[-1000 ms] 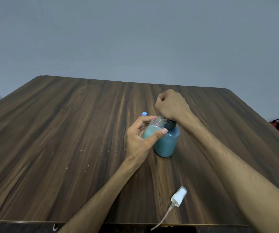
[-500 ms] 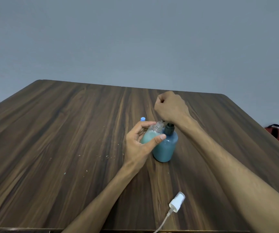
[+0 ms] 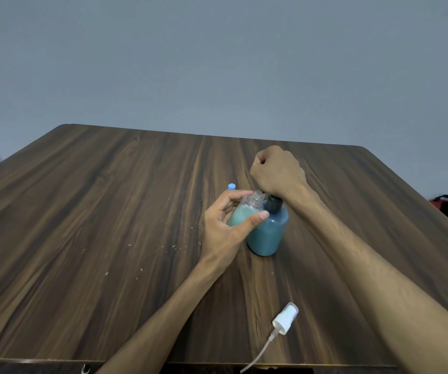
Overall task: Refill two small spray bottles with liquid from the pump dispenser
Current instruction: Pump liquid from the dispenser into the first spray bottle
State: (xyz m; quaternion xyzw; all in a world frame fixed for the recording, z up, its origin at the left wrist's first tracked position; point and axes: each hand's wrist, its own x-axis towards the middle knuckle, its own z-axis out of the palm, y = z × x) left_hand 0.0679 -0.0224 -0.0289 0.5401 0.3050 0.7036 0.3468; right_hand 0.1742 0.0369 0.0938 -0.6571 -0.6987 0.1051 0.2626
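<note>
Little has shifted: left hand (image 3: pixel 227 225) still pinches the small spray bottle (image 3: pixel 244 213), tilted toward the pump dispenser (image 3: pixel 267 230) at its 3 o'clock; right hand (image 3: pixel 276 171), fisted, presses the pump.

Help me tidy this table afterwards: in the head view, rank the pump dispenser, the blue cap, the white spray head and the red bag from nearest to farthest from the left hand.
1. Pump dispenser, touching the left hand on its right.
2. Blue cap, just behind the fingers.
3. White spray head, near table edge.
4. Red bag, off the table, far right.
</note>
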